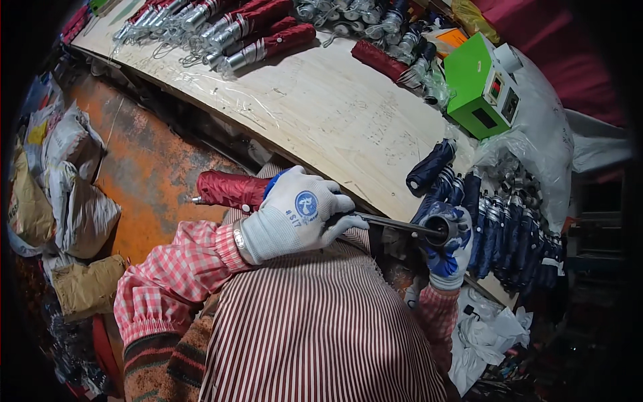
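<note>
My left hand (298, 208), in a white glove with blue on it, is closed around a dark red folding umbrella (224, 189). The furled cloth sticks out to the left of the glove. A dark metal shaft (392, 222) runs from the left hand across to the right. At its right end, my right hand (452, 258), in a blue-and-white glove, is wrapped round a dark, round, hollow piece (439, 226), which looks like the umbrella's handle. The shaft's tip meets its opening; how far in it reaches I cannot tell.
Red folded umbrellas (268, 43) lie on the wooden table (315, 107). Navy umbrellas (506, 228) are bunched at the right, beside a green box device (479, 87) and clear plastic bags (546, 134). White sacks (74, 174) and a brown package (87, 287) sit at the left.
</note>
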### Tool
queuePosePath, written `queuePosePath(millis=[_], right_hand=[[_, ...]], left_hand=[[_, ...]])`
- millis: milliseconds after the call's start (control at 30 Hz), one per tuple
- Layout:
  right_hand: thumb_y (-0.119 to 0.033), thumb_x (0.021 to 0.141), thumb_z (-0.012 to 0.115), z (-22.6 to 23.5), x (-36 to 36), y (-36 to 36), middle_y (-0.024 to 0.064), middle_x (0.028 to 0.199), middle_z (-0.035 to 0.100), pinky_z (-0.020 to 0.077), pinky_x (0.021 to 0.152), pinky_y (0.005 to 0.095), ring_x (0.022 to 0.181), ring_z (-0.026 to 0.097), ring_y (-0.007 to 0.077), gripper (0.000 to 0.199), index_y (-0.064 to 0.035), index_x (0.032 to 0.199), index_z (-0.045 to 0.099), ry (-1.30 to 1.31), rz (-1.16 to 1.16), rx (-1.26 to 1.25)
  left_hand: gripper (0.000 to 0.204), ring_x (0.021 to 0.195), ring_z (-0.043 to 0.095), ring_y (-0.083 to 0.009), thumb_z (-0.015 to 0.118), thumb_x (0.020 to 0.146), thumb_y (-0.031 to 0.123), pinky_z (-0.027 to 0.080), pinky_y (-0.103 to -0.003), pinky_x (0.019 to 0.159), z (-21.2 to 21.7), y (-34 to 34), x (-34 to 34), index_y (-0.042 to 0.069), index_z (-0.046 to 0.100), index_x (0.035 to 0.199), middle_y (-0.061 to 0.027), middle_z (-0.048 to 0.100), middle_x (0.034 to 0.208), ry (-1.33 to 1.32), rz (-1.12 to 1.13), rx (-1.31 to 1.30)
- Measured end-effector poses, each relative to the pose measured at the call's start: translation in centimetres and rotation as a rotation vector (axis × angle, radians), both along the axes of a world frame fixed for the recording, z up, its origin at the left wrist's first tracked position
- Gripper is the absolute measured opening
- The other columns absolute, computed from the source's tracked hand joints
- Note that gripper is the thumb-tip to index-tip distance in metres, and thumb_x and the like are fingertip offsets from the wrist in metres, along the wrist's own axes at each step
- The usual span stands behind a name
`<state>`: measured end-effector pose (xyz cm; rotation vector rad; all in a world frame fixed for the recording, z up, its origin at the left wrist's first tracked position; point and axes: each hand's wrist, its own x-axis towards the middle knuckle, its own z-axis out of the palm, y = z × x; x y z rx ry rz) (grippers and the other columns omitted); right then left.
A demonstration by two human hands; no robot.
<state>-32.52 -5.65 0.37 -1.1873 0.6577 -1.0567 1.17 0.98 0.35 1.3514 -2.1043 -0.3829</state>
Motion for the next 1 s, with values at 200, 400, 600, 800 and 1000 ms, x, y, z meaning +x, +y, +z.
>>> queuePosePath(millis=[200,400,600,800,1000], right_hand=[[-0.039,0.09,0.091,-0.4,0.2,-0.3,0.0174,0.12,0.069,0.0545,0.093,0.0371,0.106,0.066,0.0271,0.055,-0.0037,0.123,0.064,0.102,-0.004,-0.127],[-0.04,0.089,0.091,-0.5,0.4,-0.5,0.0167,0.118,0.07,0.0519,0.099,0.0399,0.108,0.065,0.0287,0.056,-0.0041,0.123,0.064,0.101,-0.002,-0.161],[-0.039,0.088,0.091,-0.9,0.3,-0.4,0.0171,0.118,0.071,0.052,0.099,0.041,0.11,0.066,0.0299,0.054,-0.0035,0.121,0.066,0.128,-0.006,-0.196],[-0.024,0.087,0.086,0.7,1.3,-0.3,0.0173,0.119,0.073,0.0531,0.098,0.0407,0.108,0.067,0.0309,0.041,-0.0019,0.118,0.07,0.415,-0.057,-0.461],[-0.01,0.085,0.078,1.9,2.5,-1.6,0.0154,0.116,0.075,0.0545,0.093,0.036,0.101,0.07,0.0281,0.038,0.0007,0.12,0.071,0.618,0.026,-0.381]], left_hand=[[0.025,0.082,0.07,-0.0225,0.072,0.1,0.038,0.049,-0.038,0.084,1.3,0.1,1.0,0.015,0.081,0.1,-0.0029,0.071,0.087,-0.165,-0.017,0.054],[0.026,0.083,0.073,-0.0229,0.07,0.101,0.039,0.051,-0.039,0.085,1.8,-0.3,1.5,0.016,0.081,0.1,-0.0039,0.074,0.091,-0.261,0.014,0.053],[0.018,0.077,0.066,-0.0202,0.078,0.094,0.036,0.046,-0.037,0.081,1.0,-0.2,1.4,0.019,0.081,0.098,-0.0011,0.066,0.085,-0.238,0.043,0.04],[0.027,0.065,0.065,-0.0193,0.074,0.1,0.039,0.049,-0.033,0.068,-1.4,-1.4,1.8,0.014,0.081,0.093,-0.0005,0.068,0.077,0.004,-0.064,0.197],[0.045,0.057,0.066,-0.022,0.066,0.106,0.048,0.053,-0.033,0.056,-3.3,-1.6,1.3,0.008,0.082,0.091,-0.005,0.073,0.074,0.365,-0.229,1.023]])
